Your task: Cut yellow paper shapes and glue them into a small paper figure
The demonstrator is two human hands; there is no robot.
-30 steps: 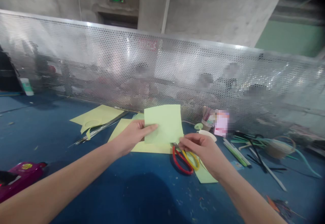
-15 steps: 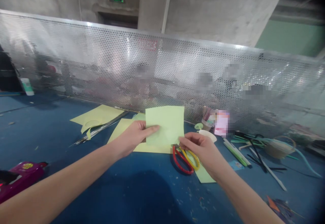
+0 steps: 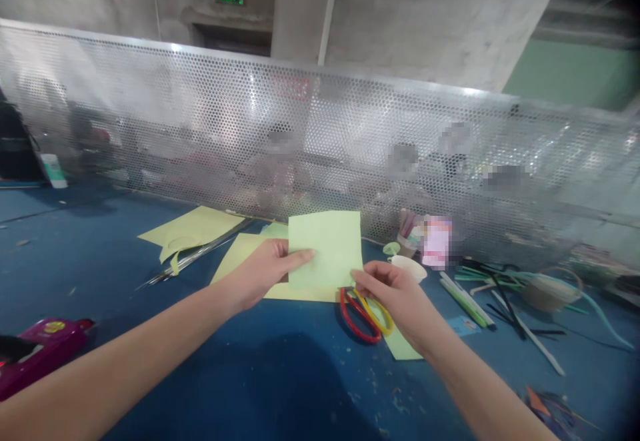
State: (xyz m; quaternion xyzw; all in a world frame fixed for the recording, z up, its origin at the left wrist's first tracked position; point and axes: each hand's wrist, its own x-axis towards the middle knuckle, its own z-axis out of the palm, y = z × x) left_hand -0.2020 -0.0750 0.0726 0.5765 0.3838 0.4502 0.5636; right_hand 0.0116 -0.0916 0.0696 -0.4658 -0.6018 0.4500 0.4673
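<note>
A pale green sheet of paper (image 3: 327, 244) is held up between both hands above the table. My left hand (image 3: 263, 271) pinches its left edge, thumb flat on the near face. At the lower right corner, my right hand (image 3: 393, 288) grips the paper between thumb and fingers. Just under that hand lie scissors (image 3: 361, 321) with one red and one yellow handle; their blades are hidden. Behind and below the held piece, yellow sheets (image 3: 235, 254) rest on the table. Part of another pale green piece (image 3: 403, 344) shows beneath my right wrist.
A perforated metal screen (image 3: 215, 128) runs along the back of the blue table (image 3: 240, 374). At left are a cut yellow sheet (image 3: 200, 223), thin metal rods (image 3: 197, 254) and a purple device (image 3: 53, 344). To the right are a white cup (image 3: 409, 266), markers (image 3: 465, 302) and a basket (image 3: 547, 292).
The pale green paper has tilted slightly and its top edge sits a touch lower and narrower. Both hands keep their hold, nearly unmoved; the scissors lie in the same place.
</note>
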